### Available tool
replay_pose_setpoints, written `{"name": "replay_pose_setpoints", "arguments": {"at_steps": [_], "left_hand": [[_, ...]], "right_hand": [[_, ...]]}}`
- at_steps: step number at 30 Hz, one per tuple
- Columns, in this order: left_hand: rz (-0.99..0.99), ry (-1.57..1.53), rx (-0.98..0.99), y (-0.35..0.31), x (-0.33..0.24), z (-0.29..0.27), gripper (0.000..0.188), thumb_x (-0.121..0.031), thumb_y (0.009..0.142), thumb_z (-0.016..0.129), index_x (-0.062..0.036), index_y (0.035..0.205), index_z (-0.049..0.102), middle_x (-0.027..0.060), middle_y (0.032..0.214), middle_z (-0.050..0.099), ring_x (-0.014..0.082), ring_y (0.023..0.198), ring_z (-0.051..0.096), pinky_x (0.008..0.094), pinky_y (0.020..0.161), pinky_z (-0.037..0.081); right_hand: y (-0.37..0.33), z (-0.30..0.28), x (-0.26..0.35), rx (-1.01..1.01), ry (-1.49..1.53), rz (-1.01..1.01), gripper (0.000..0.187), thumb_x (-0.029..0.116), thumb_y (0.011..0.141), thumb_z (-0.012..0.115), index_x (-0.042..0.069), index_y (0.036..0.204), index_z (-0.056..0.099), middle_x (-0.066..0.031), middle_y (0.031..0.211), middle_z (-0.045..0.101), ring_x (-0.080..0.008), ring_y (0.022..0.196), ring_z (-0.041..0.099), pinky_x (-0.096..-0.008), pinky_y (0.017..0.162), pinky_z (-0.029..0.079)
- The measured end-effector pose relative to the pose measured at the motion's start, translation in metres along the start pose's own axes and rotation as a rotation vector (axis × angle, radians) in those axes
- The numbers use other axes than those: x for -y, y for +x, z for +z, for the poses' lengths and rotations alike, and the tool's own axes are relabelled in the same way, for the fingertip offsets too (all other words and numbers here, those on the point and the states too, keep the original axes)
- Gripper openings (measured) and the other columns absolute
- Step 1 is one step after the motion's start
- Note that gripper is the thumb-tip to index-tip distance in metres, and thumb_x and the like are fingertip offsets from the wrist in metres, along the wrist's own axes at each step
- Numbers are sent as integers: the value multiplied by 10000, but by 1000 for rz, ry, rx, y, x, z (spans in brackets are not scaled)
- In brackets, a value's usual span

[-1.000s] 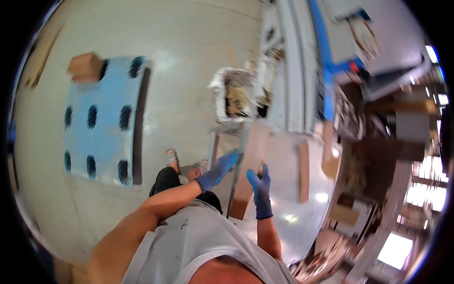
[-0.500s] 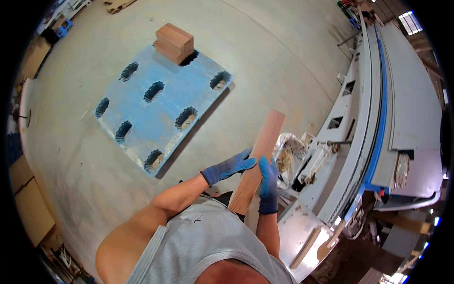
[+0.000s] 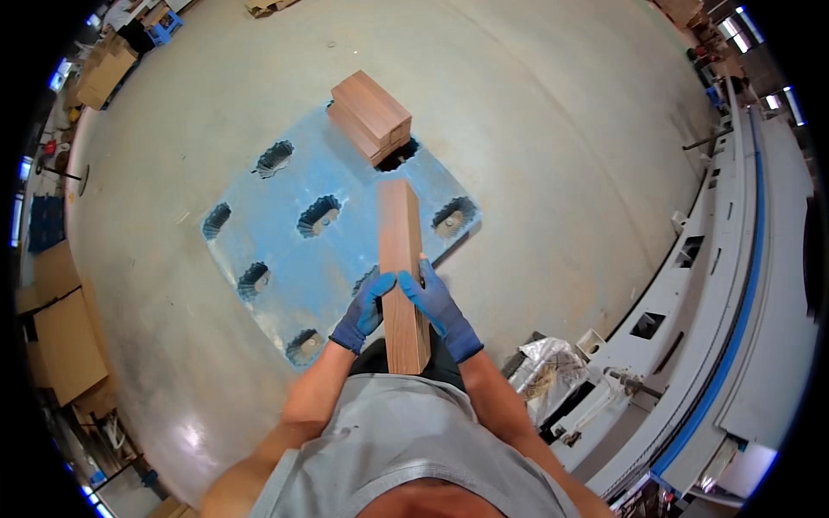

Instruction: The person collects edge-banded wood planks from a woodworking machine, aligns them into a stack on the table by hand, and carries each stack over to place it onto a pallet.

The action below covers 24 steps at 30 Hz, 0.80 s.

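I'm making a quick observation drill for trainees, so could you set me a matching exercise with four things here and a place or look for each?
Things
1. Long wooden piece
2. Pallet
3. Stack of wooden pieces
4. Long grey machine

Places and looks
A. Resting on the pallet's far corner
B. Along the right side of the picture
C. Held between the left hand and the right hand
D. Blue, with several holes in it

Pairs: 1-C, 2-D, 3-A, 4-B
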State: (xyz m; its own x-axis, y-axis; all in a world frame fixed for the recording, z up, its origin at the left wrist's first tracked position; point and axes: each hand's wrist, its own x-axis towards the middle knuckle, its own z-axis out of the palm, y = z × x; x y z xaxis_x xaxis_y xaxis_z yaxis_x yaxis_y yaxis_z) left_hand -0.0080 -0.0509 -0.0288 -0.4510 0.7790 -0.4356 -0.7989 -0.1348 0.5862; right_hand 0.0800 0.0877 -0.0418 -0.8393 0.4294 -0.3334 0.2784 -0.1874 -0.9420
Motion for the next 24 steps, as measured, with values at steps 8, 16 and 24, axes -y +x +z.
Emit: {"name": "replay_pose_setpoints", "arguments": {"at_steps": [8, 16, 24], "left_hand": [[167, -327, -162, 142, -115, -98, 626, -337, 936, 699, -17, 1424, 470, 156, 1321, 612, 297, 1187, 623, 453, 1023, 524], [206, -369, -335, 319, -180, -237, 607, -333, 921, 729, -11, 1388, 512, 144, 1290, 639, 289, 1176, 633, 449, 1029, 522], [139, -315, -431, 486, -189, -399, 624, -364, 940, 704, -22, 1414, 487, 164, 1297, 629, 308, 1165, 635, 473, 1007, 531]], "right_hand": [[141, 28, 30, 345, -288, 233, 1037, 362, 858, 789, -100, 1560, 181, -258, 1533, 409, -272, 1427, 402, -358, 1146, 366], [340, 54, -46, 233, -367, 269, 1090, 508, 795, 790, -79, 1543, 257, -305, 1418, 495, -371, 1296, 539, -391, 1053, 454], [516, 109, -133, 140, 106, 558, 845, 294, 944, 702, -104, 1544, 260, -80, 1295, 558, -110, 1104, 508, -274, 949, 457]]}}
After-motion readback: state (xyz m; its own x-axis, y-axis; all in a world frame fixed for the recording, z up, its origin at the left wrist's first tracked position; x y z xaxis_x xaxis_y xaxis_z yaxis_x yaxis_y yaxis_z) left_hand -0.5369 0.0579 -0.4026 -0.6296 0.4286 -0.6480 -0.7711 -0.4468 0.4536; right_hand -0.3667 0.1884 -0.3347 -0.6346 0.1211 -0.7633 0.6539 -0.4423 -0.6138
